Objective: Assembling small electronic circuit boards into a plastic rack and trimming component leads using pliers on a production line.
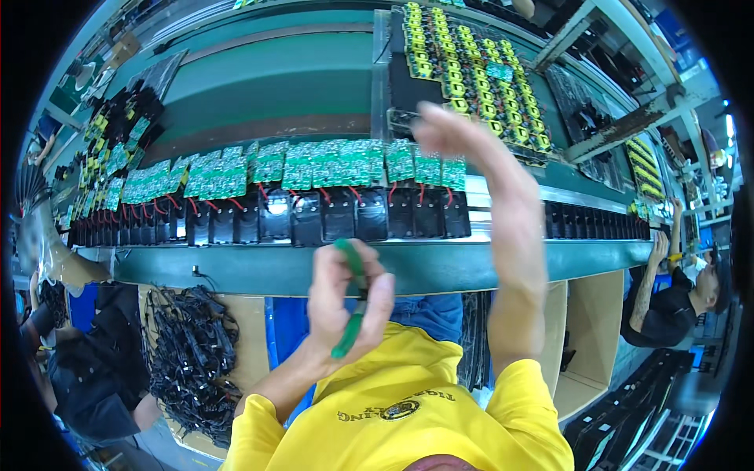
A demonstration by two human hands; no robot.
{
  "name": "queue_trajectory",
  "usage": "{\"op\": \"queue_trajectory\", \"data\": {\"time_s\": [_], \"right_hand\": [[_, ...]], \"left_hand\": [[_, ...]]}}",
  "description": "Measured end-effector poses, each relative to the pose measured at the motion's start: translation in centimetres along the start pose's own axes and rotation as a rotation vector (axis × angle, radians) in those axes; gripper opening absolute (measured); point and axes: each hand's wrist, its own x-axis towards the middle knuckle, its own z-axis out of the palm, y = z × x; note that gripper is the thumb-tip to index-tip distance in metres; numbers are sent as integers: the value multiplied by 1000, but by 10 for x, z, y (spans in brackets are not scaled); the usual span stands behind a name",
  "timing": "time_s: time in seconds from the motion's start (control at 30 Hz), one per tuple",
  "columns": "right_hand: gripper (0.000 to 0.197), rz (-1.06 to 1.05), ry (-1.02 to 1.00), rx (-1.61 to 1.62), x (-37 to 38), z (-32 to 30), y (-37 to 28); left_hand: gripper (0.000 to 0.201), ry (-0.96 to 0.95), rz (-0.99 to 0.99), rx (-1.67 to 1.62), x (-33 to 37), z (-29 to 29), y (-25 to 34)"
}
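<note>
A green tool (356, 271), its two curved green lengths joined by a darker stretch, is held slightly aslant between the curled left fingers (323, 271) and thumb (382, 292). Boards with yellow parts (481, 80) lie in close rows beyond and rightward of the blurred right fingers (432, 125); contact is unclear.

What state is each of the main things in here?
Left hand: gripping the green-handled tool
Green-handled tool: held; open or closed, unclear
Right hand: raised, blurred; whether holding anything, unclear
Black cases: lined up side by side
Green circuit boards: in a row along the cases
Boards with yellow parts: laid out in rows
Black cables: piled, tangled
</note>
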Motion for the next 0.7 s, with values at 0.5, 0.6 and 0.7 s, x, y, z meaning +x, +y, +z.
{"op": "queue_trajectory", "data": {"time_s": [0.5, 0.6, 0.7], "right_hand": [[43, 239, 683, 312, -193, -117, 11], [27, 378, 797, 638, -209, -214, 24], [23, 536, 880, -628, -231, -320, 59]], "left_hand": [[51, -599, 570, 332, 62, 149, 31], [43, -419, 549, 519, 97, 159, 11], [56, -442, 549, 751, 106, 157, -14]]}}
